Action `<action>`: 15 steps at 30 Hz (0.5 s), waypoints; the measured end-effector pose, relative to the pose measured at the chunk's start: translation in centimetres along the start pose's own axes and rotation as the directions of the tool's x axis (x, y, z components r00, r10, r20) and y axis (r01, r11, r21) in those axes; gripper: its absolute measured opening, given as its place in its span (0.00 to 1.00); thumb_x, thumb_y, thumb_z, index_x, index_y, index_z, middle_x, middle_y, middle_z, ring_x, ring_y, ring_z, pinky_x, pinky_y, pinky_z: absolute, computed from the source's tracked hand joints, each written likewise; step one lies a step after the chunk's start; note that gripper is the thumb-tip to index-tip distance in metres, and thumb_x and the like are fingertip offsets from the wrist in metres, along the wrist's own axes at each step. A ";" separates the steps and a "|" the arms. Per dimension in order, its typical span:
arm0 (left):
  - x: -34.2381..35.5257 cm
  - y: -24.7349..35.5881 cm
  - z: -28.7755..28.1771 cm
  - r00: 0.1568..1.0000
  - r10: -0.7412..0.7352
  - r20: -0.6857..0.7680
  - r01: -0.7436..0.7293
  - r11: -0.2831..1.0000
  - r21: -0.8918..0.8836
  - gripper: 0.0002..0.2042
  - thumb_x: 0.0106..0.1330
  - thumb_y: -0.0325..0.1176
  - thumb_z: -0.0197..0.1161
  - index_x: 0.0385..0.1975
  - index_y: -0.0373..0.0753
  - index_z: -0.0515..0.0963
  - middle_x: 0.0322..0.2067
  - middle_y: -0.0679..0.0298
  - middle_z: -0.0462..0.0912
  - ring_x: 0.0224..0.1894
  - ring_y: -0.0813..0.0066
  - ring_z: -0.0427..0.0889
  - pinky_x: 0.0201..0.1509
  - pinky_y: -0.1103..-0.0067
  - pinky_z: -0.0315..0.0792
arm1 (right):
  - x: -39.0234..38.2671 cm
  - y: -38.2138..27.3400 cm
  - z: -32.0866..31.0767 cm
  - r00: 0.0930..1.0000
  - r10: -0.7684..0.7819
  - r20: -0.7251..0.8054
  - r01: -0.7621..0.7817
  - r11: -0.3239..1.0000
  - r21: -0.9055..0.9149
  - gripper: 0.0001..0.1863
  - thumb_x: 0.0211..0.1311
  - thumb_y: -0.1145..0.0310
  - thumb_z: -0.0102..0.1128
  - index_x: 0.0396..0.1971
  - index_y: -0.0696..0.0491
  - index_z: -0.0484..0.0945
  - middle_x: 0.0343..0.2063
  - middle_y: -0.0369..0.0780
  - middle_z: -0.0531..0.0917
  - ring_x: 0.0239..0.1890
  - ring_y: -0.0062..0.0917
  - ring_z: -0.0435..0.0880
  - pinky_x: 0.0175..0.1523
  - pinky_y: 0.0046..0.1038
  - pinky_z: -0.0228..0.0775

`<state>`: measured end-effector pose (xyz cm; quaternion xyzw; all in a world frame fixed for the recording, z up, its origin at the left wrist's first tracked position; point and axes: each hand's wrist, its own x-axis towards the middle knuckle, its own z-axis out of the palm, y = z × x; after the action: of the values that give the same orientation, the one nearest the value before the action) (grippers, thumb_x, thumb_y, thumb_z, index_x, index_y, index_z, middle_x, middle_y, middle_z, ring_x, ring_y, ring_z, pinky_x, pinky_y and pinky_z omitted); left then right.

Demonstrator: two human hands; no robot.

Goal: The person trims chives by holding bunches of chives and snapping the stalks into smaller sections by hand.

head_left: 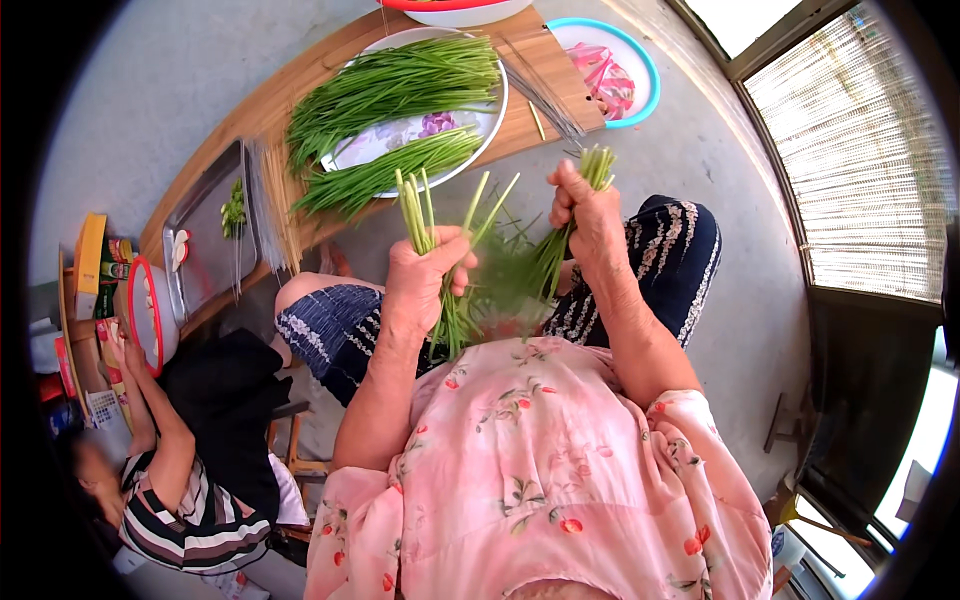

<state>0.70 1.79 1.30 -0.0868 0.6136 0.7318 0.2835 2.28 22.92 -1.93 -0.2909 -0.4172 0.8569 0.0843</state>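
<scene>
My left hand (428, 280) is closed around a loose bunch of garlic chives (414, 215). Their pale stem ends stand up unevenly, a few splayed to the right, and the leaves hang below the fist. In my right hand (592, 212) is a second, tighter chive bunch (598, 165), its cut ends even at the top and its green leaves trailing down toward my lap. Loose leaves between the hands are blurred. Just beyond, a white oval tray (497, 125) with a flower print bears a large chive pile (400, 85) and a smaller one (410, 165).
The tray sits on a wooden table (290, 85). Thin skewers (275, 200) lie beside a metal tray (205, 255) holding cut greens (233, 210). A blue-rimmed basin (652, 85) with a pink bag stands at the far right. Another person (190, 490) sits at left near a red-rimmed basin (150, 315).
</scene>
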 end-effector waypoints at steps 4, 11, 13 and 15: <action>0.2 0.1 0.1 0.998 -0.037 0.045 0.035 0.998 0.057 0.09 0.60 0.29 0.61 0.36 0.29 0.77 0.23 0.61 0.79 0.18 0.79 0.74 0.20 0.84 0.69 | -1.7 0.8 2.4 0.984 0.097 0.149 -0.091 0.995 -0.047 0.14 0.53 0.63 0.67 0.29 0.60 0.77 0.12 0.32 0.69 0.13 0.18 0.65 0.18 0.20 0.56; 0.3 0.0 0.4 0.992 -0.066 0.109 0.066 0.998 0.004 0.10 0.61 0.27 0.60 0.39 0.27 0.75 0.23 0.57 0.79 0.18 0.75 0.76 0.22 0.80 0.75 | -2.2 1.3 4.0 0.983 0.081 0.164 -0.075 0.996 -0.039 0.10 0.53 0.68 0.67 0.26 0.58 0.77 0.13 0.33 0.72 0.13 0.17 0.66 0.18 0.20 0.56; 0.3 0.0 0.5 0.993 -0.062 0.102 0.062 0.998 0.005 0.10 0.61 0.27 0.60 0.39 0.27 0.75 0.23 0.57 0.79 0.18 0.74 0.76 0.22 0.80 0.75 | -2.3 1.3 4.0 0.981 0.091 0.172 -0.086 0.996 -0.037 0.10 0.52 0.69 0.67 0.27 0.58 0.77 0.13 0.33 0.72 0.13 0.16 0.66 0.18 0.19 0.56; 0.3 0.0 0.5 0.994 -0.059 0.096 0.058 0.998 0.006 0.10 0.61 0.27 0.60 0.39 0.27 0.75 0.23 0.57 0.79 0.18 0.74 0.76 0.22 0.80 0.75 | -2.4 1.3 4.1 0.975 0.100 0.198 -0.092 0.995 -0.048 0.10 0.52 0.69 0.67 0.27 0.58 0.77 0.13 0.33 0.72 0.13 0.16 0.66 0.19 0.19 0.56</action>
<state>0.61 2.38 1.24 -0.0689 0.5977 0.7254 0.3342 2.03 18.48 0.07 -0.2248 -0.4254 0.8767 -0.0050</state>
